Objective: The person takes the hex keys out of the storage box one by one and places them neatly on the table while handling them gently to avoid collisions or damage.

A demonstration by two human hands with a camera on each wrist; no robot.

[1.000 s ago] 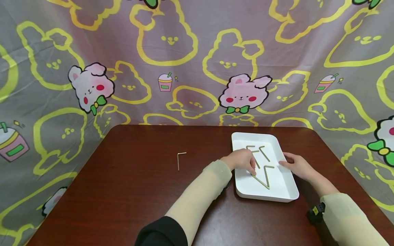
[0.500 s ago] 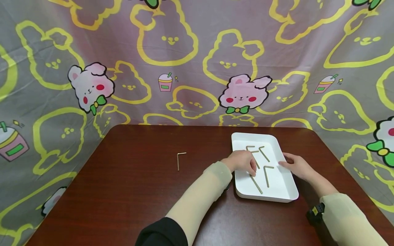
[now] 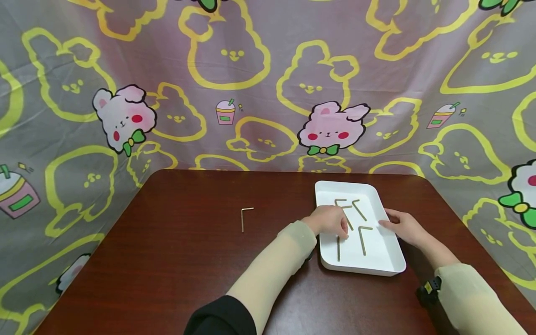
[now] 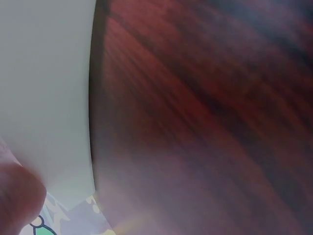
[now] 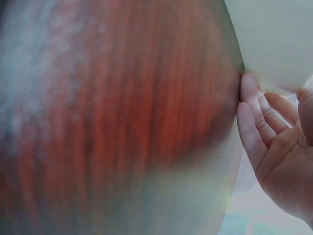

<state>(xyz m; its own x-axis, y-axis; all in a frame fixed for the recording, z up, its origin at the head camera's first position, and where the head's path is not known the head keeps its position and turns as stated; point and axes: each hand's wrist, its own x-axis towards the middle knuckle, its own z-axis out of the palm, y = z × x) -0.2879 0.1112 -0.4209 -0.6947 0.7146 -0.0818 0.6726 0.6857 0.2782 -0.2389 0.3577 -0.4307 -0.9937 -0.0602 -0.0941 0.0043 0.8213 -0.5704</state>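
two bare hands are working at a shallow white tray with rounded corners [image 3: 383,251], which is sitting right of centre on a dark red-brown wood-grain table [image 3: 167,260]. left hand [image 3: 331,219]: reaching over the tray's near-left side, fingers curling down, apparently pinching a thin brass-coloured l-shaped metal rod [image 3: 338,249]; its straight leg is pointing toward the tray's near edge, its upper end hiding under the fingers. right hand [image 3: 404,226]: holding the tray's right wall, thumb lying over the rim, fingers fairly straight and pressing on the outside.

other bent brass-coloured rods are lying on the tray floor: one [image 3: 363,241] right of the pinched rod, another [image 3: 359,210] farther back. more bent pieces are showing beside the left hand, partly covered; cannot tell how they join.

one separate bent brass-coloured rod [image 3: 242,221] is lying on the table, well left of the tray. behind, a grey-pink cloth with yellow-outlined cartoon animals [image 3: 251,102] is hanging.
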